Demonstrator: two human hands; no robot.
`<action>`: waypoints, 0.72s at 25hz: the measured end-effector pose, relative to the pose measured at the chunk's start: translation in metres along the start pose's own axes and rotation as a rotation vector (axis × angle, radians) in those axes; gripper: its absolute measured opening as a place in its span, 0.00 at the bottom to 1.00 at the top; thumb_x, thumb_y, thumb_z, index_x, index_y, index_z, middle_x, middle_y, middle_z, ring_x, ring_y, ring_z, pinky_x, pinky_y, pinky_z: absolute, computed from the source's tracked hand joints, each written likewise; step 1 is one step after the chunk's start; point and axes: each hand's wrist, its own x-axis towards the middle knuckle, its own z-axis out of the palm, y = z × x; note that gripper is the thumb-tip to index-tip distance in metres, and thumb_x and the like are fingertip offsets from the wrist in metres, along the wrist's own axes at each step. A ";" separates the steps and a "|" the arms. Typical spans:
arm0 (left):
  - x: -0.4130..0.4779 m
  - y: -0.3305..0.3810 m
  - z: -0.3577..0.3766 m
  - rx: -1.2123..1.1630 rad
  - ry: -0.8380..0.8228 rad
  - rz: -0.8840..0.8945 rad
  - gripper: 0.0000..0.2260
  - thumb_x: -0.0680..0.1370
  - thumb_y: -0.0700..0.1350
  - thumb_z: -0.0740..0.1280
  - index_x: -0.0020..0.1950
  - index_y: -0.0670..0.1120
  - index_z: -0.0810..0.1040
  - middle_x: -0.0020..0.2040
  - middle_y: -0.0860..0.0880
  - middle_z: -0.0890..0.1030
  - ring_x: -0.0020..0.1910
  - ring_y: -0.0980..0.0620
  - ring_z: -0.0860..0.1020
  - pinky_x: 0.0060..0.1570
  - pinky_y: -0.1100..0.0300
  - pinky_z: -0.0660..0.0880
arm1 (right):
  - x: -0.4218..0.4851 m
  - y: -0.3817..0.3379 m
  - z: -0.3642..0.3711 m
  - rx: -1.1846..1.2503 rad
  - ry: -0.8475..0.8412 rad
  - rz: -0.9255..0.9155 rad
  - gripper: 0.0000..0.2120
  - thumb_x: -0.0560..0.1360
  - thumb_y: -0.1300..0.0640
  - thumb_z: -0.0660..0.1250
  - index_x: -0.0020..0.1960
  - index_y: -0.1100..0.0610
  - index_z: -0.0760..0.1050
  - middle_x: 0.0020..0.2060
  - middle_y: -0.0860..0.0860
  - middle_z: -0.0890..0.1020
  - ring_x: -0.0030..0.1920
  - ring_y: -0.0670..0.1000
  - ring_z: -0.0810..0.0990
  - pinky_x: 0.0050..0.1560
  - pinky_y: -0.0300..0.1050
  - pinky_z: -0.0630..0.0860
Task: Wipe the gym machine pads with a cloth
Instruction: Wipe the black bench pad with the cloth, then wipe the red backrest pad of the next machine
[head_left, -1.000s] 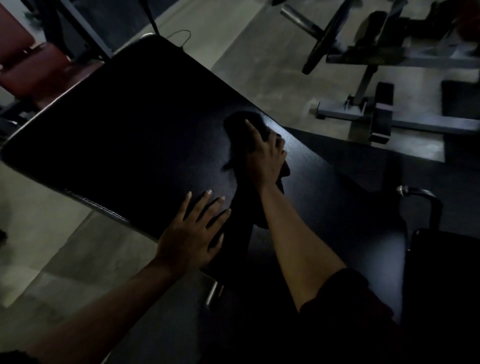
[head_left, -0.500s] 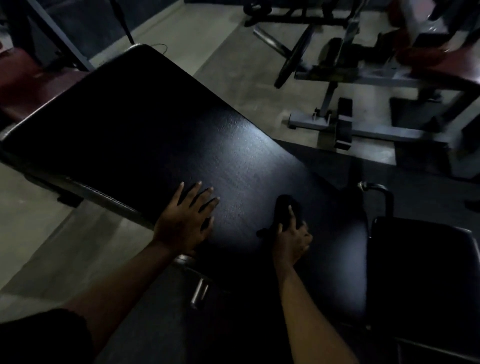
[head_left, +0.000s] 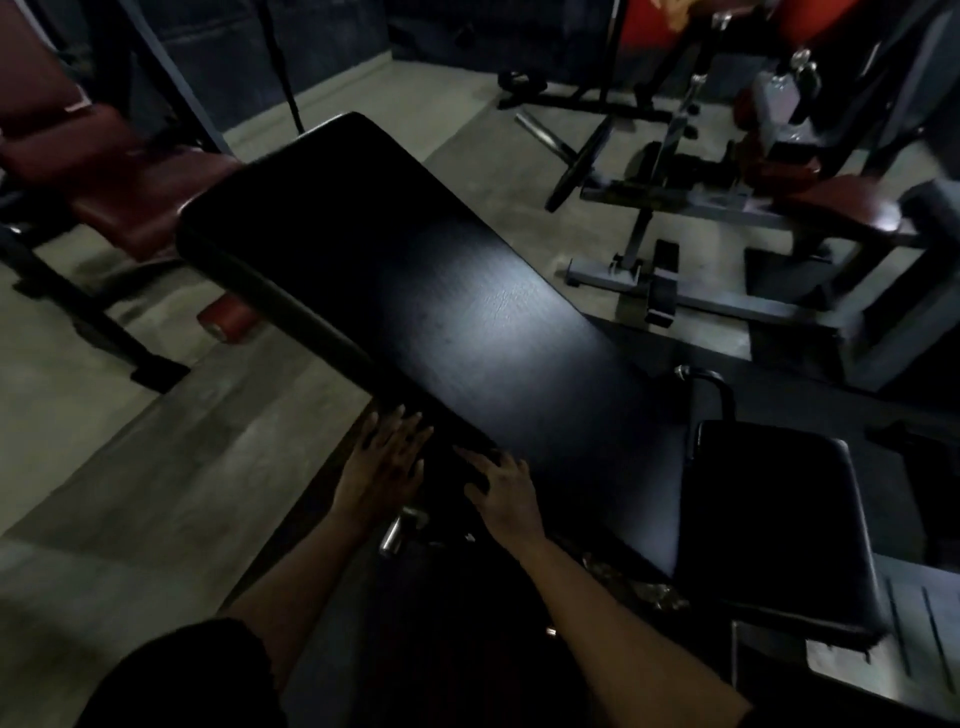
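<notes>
The left hand's fingers (head_left: 400, 426) lie straight and released, tips touching the near left edge of the black back pad (head_left: 467, 312). The right hand's fingers (head_left: 475, 457) are spread loose, not clenched, on the same edge just to the right; the cloth cannot be made out in the dark there. The left hand (head_left: 384, 467) and right hand (head_left: 504, 491) sit close together, and the pad's long axis runs from near right to far left, its near end beside the black seat pad (head_left: 779, 519).
</notes>
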 end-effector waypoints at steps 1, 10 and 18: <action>-0.029 0.008 0.002 -0.025 -0.040 -0.048 0.20 0.70 0.48 0.57 0.59 0.46 0.77 0.56 0.44 0.82 0.57 0.44 0.80 0.61 0.47 0.66 | -0.014 -0.002 0.001 -0.037 -0.055 -0.038 0.23 0.75 0.51 0.62 0.69 0.39 0.65 0.66 0.55 0.71 0.64 0.58 0.68 0.65 0.49 0.65; -0.283 0.043 0.001 -0.244 -0.384 -0.634 0.18 0.78 0.49 0.55 0.67 0.51 0.72 0.67 0.50 0.72 0.66 0.54 0.72 0.65 0.61 0.66 | -0.120 -0.008 0.063 -0.227 -0.507 -0.215 0.23 0.76 0.52 0.60 0.69 0.38 0.65 0.68 0.54 0.67 0.67 0.57 0.64 0.67 0.51 0.66; -0.414 -0.039 -0.001 -0.620 -0.560 -1.168 0.22 0.80 0.48 0.59 0.73 0.44 0.61 0.73 0.43 0.63 0.72 0.47 0.64 0.68 0.59 0.61 | -0.093 -0.086 0.162 -0.341 -0.737 -0.449 0.23 0.76 0.52 0.60 0.69 0.36 0.64 0.68 0.53 0.67 0.66 0.55 0.65 0.65 0.52 0.67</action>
